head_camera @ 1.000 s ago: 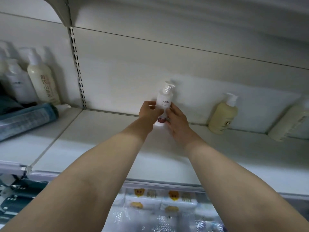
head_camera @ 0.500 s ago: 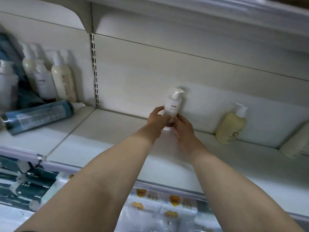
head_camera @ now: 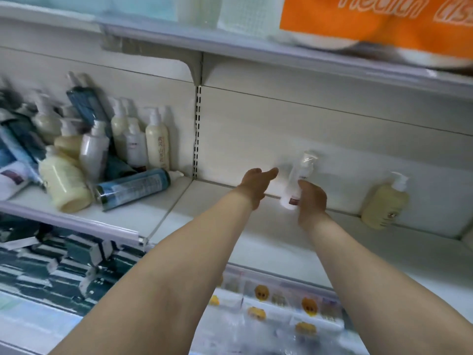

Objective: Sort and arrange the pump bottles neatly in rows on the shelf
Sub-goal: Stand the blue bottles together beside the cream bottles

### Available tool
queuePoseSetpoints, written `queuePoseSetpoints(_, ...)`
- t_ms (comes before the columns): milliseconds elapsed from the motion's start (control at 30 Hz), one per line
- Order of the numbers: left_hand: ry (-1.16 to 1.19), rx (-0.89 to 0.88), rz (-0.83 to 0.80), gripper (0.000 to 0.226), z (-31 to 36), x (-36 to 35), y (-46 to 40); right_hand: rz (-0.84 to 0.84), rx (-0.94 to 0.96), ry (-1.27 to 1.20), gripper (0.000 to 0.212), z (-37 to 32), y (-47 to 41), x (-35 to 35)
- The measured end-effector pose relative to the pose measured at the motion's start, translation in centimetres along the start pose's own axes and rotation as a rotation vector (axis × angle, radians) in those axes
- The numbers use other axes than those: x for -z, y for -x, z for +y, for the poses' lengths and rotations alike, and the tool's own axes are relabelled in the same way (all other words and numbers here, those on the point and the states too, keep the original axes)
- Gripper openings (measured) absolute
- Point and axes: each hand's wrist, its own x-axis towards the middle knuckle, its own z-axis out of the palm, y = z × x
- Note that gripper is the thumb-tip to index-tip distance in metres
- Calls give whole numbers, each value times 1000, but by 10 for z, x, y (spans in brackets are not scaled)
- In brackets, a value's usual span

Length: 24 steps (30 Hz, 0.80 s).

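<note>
— White pump bottle (head_camera: 294, 187): standing upright at the back of the shelf (head_camera: 256, 234), against the rear panel, in the right bay.
— Held?
— Gripped low on its right side by the right hand (head_camera: 311, 201), fingers curled round the body near the dark red label band.
— And the left hand (head_camera: 256, 183)?
— Just beside the bottle on its left, apart from it, fingers stretched out straight toward the rear panel, holding nothing.
— Other bottles in that bay?
— Yellow pump bottle (head_camera: 384, 204) further right, upright against the rear panel, well apart from the white one.
— Left bay?
— Crowded: cream bottle with red lettering (head_camera: 157, 147) upright beside the slotted upright, blue tube (head_camera: 133, 188) lying on its side in front, big pale yellow bottle (head_camera: 64, 183) tipped over, more bottles blurred behind.
— Above?
— Orange pack (head_camera: 371, 19) on the upper shelf.
</note>
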Motion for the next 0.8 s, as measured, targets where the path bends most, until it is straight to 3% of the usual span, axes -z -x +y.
queuePoseSetpoints(133,35,-29,78,75,15,54,20,12,10,-1,22,-18,39,-44)
queuePoseSetpoints(300,133,-78,168,55,36,150,62,-141,9,-45,31,-36,107,-123)
queuePoseSetpoints(467,164,-118,260,56,53,264,111,-337,-45,-139,10,-45,183,-208)
queuePoseSetpoints(600,163,-134,302,52,64,347,157,-459,-69,-156,37,-46,240,-274)
queuePoseSetpoints(800,158,-128,456,42,72,450,212,-620,-147,-162,35,-38,325,-363)
